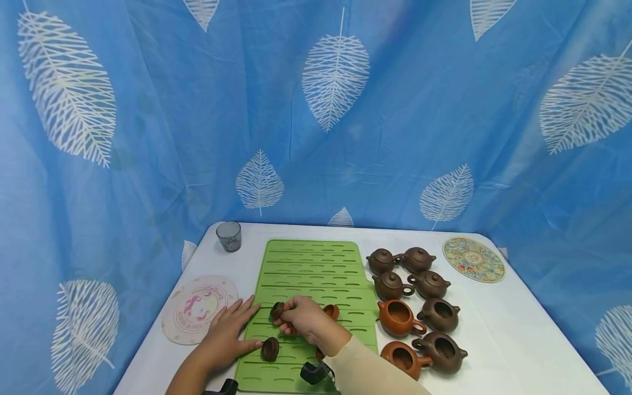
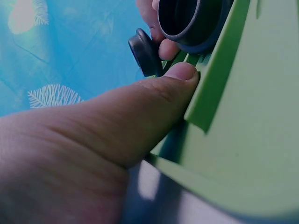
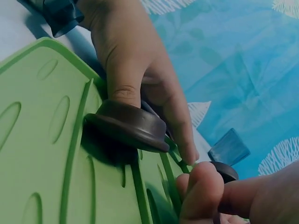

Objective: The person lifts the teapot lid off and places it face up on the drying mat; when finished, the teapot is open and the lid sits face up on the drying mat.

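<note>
My right hand [image 1: 306,321] pinches a small dark brown teapot lid [image 1: 277,311] between thumb and fingers, over the left half of the green ridged mat [image 1: 316,263]. In the right wrist view, fingertips partly hide that lid [image 3: 225,171]. My left hand [image 1: 228,334] lies with fingers extended across the mat's left edge. Near its thumb is a second dark brown lid [image 1: 270,349], tilted on the mat; it shows large in the right wrist view. Two reddish-brown lids, one [image 1: 332,312] beyond my right hand and one [image 1: 320,354] by the wrist, are partly hidden.
Right of the mat stand several dark brown lidded teapots [image 1: 390,285], two lidless dark ones [image 1: 444,351] and two lidless reddish-brown ones [image 1: 399,318]. A grey glass [image 1: 229,236] is at the back left, a pink round mat [image 1: 173,315] at left, a patterned disc [image 1: 474,259] at back right.
</note>
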`<state>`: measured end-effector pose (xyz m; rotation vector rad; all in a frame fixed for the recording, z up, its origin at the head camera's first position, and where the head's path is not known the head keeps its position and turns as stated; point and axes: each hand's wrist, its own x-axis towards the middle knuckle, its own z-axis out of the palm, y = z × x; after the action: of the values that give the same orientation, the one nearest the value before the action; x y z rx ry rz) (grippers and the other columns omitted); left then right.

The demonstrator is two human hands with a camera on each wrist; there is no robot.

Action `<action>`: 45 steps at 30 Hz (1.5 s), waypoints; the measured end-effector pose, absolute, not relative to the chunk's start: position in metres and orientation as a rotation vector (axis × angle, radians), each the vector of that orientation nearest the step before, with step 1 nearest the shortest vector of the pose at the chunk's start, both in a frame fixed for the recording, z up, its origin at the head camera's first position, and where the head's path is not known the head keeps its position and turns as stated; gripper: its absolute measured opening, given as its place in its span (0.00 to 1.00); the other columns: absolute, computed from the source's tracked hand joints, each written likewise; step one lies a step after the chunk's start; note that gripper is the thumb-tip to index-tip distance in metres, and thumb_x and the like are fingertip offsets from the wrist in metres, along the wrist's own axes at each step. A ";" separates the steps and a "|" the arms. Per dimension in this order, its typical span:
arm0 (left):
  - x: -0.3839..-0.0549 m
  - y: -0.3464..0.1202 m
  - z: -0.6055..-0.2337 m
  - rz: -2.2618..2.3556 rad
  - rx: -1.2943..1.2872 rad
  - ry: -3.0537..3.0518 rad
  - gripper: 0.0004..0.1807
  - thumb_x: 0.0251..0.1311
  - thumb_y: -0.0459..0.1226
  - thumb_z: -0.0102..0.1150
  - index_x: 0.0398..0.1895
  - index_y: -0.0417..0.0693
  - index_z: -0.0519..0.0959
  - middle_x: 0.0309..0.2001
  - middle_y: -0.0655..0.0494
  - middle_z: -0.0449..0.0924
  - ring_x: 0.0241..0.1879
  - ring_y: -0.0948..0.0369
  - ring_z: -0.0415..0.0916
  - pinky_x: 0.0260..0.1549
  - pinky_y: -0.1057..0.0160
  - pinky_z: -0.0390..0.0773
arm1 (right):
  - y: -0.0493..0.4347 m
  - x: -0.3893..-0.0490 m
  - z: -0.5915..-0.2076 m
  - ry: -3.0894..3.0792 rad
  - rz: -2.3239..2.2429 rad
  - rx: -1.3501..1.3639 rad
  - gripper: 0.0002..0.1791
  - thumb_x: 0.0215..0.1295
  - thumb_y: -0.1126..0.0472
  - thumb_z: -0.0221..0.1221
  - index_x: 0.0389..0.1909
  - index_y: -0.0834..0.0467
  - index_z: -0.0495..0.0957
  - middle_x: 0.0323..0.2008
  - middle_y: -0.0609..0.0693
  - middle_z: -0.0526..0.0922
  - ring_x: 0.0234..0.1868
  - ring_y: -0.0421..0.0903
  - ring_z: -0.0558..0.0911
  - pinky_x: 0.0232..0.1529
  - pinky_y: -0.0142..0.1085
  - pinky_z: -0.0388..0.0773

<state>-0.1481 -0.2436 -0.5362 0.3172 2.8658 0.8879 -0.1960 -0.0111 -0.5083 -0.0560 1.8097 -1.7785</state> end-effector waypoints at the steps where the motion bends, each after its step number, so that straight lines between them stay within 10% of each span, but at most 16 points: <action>1: -0.148 -0.243 -0.536 0.894 0.321 2.870 0.49 0.54 0.59 0.76 0.78 0.54 0.70 0.83 0.52 0.56 0.82 0.39 0.49 0.75 0.29 0.43 | -0.011 -0.196 -0.509 1.797 -1.780 -0.051 0.03 0.77 0.70 0.55 0.45 0.65 0.76 0.35 0.58 0.88 0.22 0.38 0.81 0.23 0.26 0.79; 31: -0.147 -0.241 -0.541 0.890 0.337 2.886 0.49 0.54 0.59 0.75 0.78 0.54 0.70 0.83 0.50 0.57 0.81 0.38 0.50 0.75 0.29 0.43 | 0.020 -0.179 -0.481 2.070 -1.719 -0.112 0.20 0.72 0.68 0.57 0.63 0.63 0.70 0.37 0.60 0.88 0.24 0.46 0.80 0.25 0.38 0.79; 45: -0.148 -0.244 -0.532 0.879 0.327 2.863 0.49 0.55 0.59 0.75 0.79 0.54 0.69 0.83 0.50 0.55 0.82 0.38 0.48 0.75 0.28 0.42 | 0.087 -0.223 -0.447 2.405 -1.843 -0.149 0.15 0.75 0.60 0.58 0.59 0.56 0.77 0.37 0.53 0.83 0.36 0.60 0.84 0.30 0.44 0.80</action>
<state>-0.1484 -0.2438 -0.5324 0.3271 2.8632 0.8793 -0.2231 0.0872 -0.4468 -0.1489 2.4052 -1.8431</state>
